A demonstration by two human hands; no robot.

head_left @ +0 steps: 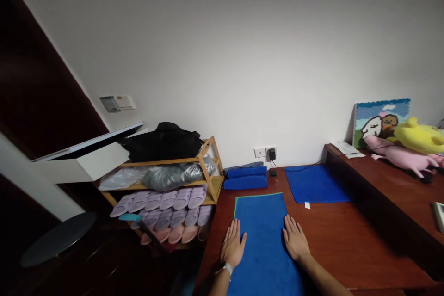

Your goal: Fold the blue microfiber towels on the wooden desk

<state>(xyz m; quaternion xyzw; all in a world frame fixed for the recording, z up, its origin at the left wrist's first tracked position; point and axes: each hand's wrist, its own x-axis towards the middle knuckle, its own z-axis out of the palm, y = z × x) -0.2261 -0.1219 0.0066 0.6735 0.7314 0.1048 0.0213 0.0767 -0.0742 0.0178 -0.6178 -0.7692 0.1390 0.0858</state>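
Note:
A long blue cloth (pixel 262 240) with a green edge at its far left corner lies flat on the reddish-brown table (pixel 333 240). My left hand (pixel 233 245) rests flat on the cloth's left edge, fingers stretched forward and thumb apart; a watch is on that wrist. On the right edge of the cloth lies my right hand (pixel 295 239), palm down with its fingers extended. Neither hand holds anything. Rolled or folded blue cloths (pixel 246 178) sit at the table's back left. Another blue cloth (pixel 317 184) with a white tag is spread at the back, right of the first.
A wooden rack (pixel 208 171) with slippers (pixel 173 199), bagged items and a black bag (pixel 163 143) stands left of the table. A charger (pixel 272 153) is plugged into the wall, its cable running right. Plush toys (pixel 402 157) and a dog picture (pixel 379 122) are on the right surface.

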